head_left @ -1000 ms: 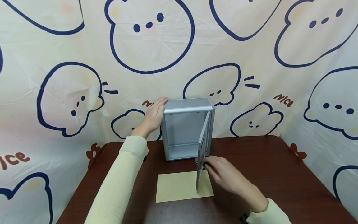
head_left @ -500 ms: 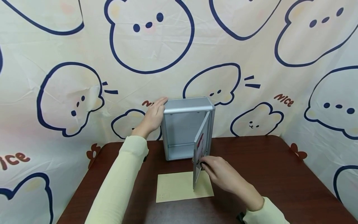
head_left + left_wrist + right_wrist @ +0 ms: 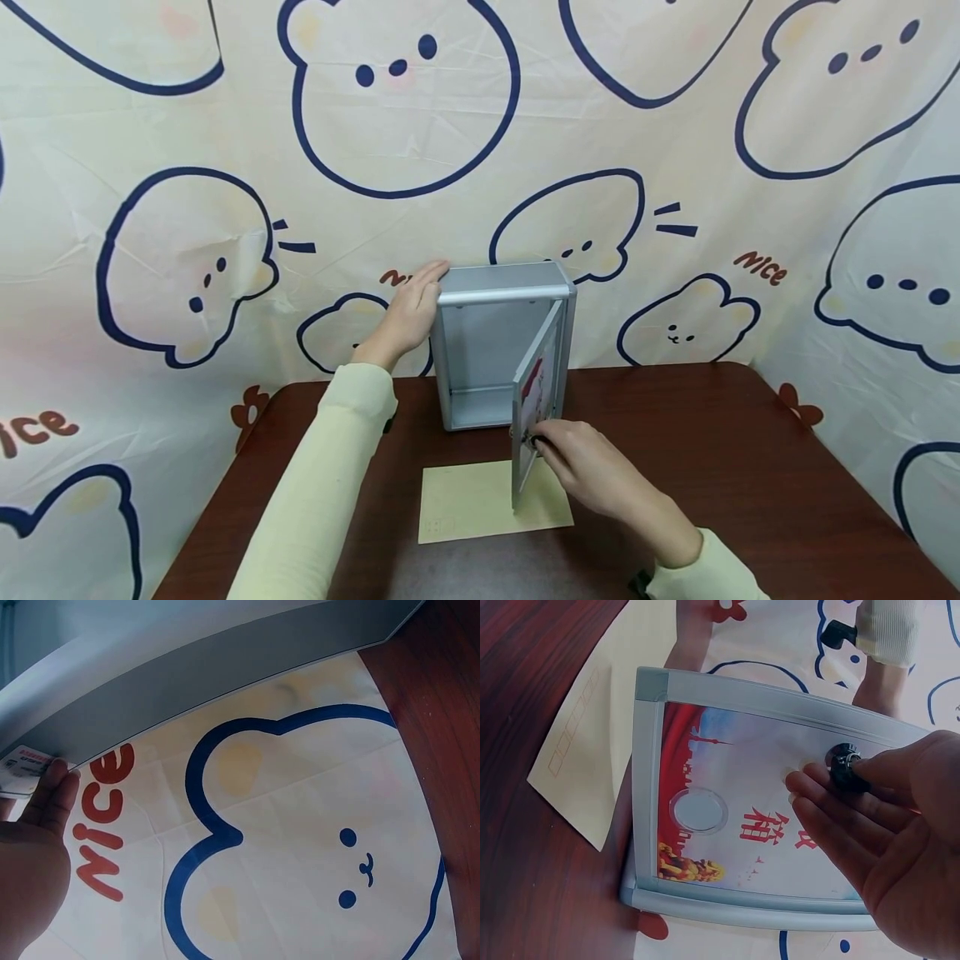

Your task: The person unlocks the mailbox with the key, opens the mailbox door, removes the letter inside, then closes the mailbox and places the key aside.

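A grey metal box (image 3: 495, 294) with an open front stands upright at the back of the table. Its hinged door (image 3: 527, 396) swings out at the right, with a printed red-and-white panel (image 3: 742, 765) on its outer face. My right hand (image 3: 592, 467) pinches a small black key (image 3: 845, 771) with a metal ring at the door's lock, between thumb and fingers. Against the box's upper left corner rests my left hand (image 3: 408, 321), fingers straight. Its fingertips touch the box's side by a white label (image 3: 24, 766) in the left wrist view.
A yellow envelope (image 3: 465, 504) lies flat on the dark red table (image 3: 660, 400) in front of the box, partly behind the door's lower edge. A cloth backdrop (image 3: 450, 225) printed with cartoon animals hangs close behind the box.
The door has swung a little to the left, toward the box, so more of its printed face shows. My right hand has moved left with it. My left hand has stayed in place.
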A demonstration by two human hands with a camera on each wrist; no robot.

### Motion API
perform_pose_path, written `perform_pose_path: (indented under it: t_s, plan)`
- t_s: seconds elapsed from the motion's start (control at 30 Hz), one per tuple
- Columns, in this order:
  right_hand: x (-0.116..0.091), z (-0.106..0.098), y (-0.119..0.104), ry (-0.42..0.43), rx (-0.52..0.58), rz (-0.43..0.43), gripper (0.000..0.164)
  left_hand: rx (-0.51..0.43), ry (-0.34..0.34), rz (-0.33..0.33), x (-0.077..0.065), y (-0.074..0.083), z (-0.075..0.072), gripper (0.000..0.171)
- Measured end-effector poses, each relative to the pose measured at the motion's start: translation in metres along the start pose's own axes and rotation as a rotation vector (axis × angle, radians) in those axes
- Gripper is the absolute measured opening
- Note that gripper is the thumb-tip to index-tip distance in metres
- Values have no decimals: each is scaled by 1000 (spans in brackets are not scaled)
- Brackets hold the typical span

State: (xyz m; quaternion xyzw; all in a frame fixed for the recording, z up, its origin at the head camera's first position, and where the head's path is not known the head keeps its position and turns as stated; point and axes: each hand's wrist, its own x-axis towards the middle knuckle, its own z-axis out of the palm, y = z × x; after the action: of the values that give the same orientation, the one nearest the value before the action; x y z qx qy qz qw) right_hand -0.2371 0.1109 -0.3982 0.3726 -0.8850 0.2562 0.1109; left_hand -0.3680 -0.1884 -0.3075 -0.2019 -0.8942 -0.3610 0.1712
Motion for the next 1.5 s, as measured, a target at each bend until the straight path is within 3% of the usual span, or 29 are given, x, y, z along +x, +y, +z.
perform_pose_path:
  t_s: [1.2, 1.5]
  plan:
    - [18, 10, -6, -32, 79, 20, 14, -40, -5, -1, -2, 2, -1, 57]
    - [24, 17, -8, -9, 52, 27, 16, -36, -12, -4, -2, 2, -1, 58]
